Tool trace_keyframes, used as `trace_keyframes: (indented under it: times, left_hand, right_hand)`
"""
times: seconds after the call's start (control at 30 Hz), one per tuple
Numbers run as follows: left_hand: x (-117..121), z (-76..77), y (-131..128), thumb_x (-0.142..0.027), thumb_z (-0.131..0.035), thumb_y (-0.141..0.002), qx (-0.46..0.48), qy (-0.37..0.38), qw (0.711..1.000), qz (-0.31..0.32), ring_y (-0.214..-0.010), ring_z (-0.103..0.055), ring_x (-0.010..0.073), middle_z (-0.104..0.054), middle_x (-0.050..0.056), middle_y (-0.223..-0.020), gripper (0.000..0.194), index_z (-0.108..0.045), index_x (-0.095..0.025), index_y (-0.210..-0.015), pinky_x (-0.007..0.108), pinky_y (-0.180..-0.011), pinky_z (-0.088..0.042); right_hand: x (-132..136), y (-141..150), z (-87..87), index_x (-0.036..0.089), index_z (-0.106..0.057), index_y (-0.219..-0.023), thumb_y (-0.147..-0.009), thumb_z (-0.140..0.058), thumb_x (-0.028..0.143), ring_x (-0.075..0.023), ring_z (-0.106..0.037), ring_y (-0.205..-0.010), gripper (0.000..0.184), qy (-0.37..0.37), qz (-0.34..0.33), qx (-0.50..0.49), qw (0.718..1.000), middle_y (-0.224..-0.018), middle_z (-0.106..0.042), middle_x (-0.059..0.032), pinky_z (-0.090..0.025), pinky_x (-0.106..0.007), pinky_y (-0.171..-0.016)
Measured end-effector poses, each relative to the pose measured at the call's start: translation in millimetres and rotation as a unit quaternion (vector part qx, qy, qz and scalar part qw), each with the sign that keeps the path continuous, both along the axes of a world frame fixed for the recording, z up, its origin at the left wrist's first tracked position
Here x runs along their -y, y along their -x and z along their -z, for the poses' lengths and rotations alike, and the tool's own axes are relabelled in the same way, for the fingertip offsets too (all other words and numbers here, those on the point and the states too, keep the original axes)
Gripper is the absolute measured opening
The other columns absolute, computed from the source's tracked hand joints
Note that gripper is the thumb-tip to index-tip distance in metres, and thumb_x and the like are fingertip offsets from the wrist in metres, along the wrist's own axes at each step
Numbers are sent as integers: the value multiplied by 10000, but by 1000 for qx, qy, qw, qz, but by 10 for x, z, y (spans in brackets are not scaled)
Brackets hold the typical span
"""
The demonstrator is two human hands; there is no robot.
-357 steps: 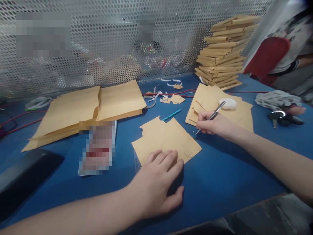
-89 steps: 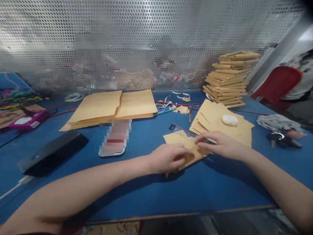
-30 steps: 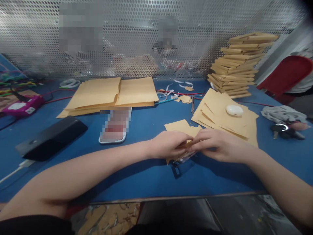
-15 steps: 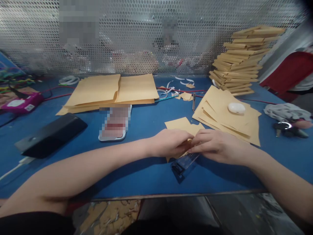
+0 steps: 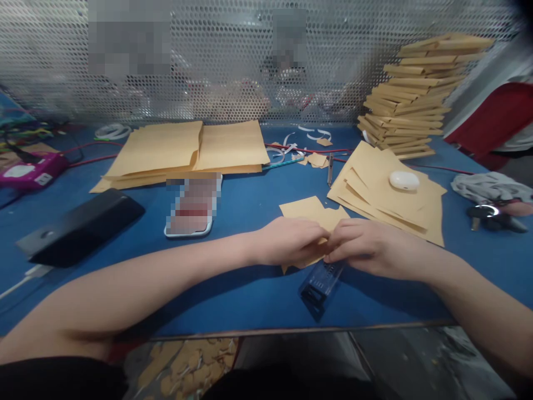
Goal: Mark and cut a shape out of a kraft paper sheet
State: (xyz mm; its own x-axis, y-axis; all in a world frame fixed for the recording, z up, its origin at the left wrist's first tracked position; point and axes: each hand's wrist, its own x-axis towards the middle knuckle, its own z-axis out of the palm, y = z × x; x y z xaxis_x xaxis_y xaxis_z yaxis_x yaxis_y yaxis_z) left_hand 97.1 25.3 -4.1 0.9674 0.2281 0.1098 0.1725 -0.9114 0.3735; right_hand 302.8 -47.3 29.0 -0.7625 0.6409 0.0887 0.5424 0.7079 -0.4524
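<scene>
My left hand and my right hand meet fingertip to fingertip over a small cut piece of brown kraft paper lying on the blue table. Both hands have their fingers pinched together on the paper's near edge. A clear plastic ruler lies just below my right hand, slanting toward the table's front edge. A pile of similar brown sheets with a white oval earbud case on it sits to the right.
A phone, a black power bank and large brown envelopes lie left of centre. A tall stack of folded envelopes stands at the back right. A metal craft knife, paper scraps, keys and a perforated metal screen are around.
The knife held earlier now lies on the table. The ruler has slid from on top of the paper down toward the front edge. Both hands have closed in on the paper.
</scene>
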Motion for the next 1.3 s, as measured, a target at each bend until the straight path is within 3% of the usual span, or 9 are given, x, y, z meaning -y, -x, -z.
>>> trace_keyframes:
  times: [0.7, 1.3]
  left_hand:
    - [-10, 38, 6, -260, -440, -984, 16, -51, 998, 15, -858, -604, 157, -655, 39, -909, 201, -614, -175, -1038, 218, -679, -422]
    - [-31, 64, 27, -229, -488, -957, 15, -66, 997, 23, -876, -599, 150, -653, 29, -923, 193, -599, -201, -1113, 207, -681, -419]
  right_hand:
    - [2, -135, -135, 231, -746, -936, -853, -517, 144, -177, -610, -966, 260, 130, 45, 49, 989, -996, -678, -57, -478, -316, -849]
    - [-19, -268, -200, 256, -774, -832, -825, -516, 159, -195, -633, -855, 276, 131, 70, 73, 986, -877, -675, -55, -500, -315, -754]
